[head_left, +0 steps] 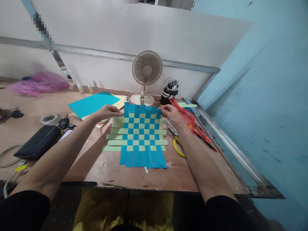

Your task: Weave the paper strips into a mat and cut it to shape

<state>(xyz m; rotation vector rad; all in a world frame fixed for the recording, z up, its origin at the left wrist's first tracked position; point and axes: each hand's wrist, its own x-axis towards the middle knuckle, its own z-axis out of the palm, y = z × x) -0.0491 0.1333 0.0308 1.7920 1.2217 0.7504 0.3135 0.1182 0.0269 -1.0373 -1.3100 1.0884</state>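
A checkered woven paper mat (141, 126) of blue and pale green strips is in front of me, over the table. Loose blue ends hang out at its top and bottom, and green ends stick out at both sides. My left hand (109, 112) pinches its upper left edge, near the end of a green strip. At the upper right corner my right hand (171, 114) has thumb and fingers closed on a blue strip end. Shadow falls on the table at the mat's left; whether its lower edge touches the tabletop I cannot tell.
Behind the mat stand a small fan (147, 69) and a black bottle (169, 93). Blue paper sheets (93, 103) lie back left. Yellow-handled scissors (178, 147), a red plastic bag (189, 117) and a red cutter (202, 133) are at right; a black case (38, 142) and tape roll (50, 119) at left.
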